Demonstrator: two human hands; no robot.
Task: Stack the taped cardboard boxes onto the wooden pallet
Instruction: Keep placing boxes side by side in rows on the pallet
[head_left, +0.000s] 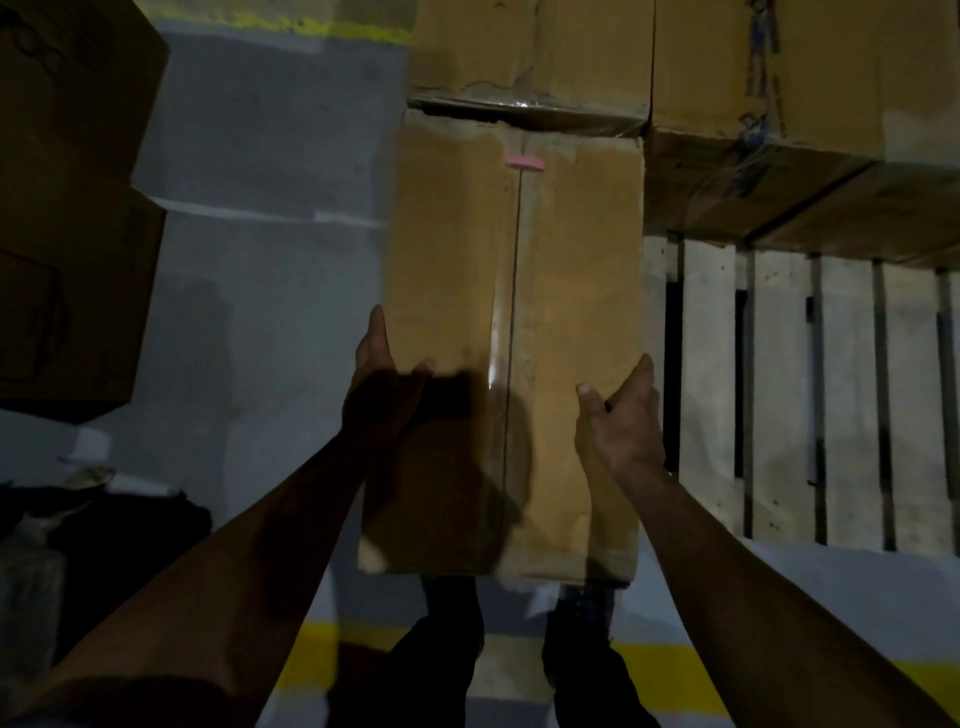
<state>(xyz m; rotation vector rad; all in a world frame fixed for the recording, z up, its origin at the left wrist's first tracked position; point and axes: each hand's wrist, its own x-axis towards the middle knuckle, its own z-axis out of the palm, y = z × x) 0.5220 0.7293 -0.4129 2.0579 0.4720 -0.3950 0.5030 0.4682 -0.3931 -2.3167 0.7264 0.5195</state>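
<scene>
Your wooden pallet (779, 395): pale slats, right half bare, stacked cardboard boxes (769, 171) along its far edge. Grey floor (260, 312) beneath you carries the pallet, a yellow line (665, 670), and dark boxes (67, 208) at left.

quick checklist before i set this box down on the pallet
1. Left hand on the held box: ok, gripping its left edge.
2. Right hand on the box: ok, gripping its right edge.
3. Free slats on the wooden pallet: ok, bare to the right of the box.
4. Tape along the box's top seam: ok, looks sealed.
5. Neighbouring stacked boxes stable: cannot tell, though one looks crushed at its bottom edge.
6. Footing: cannot tell, the box hides most of the feet.
</scene>
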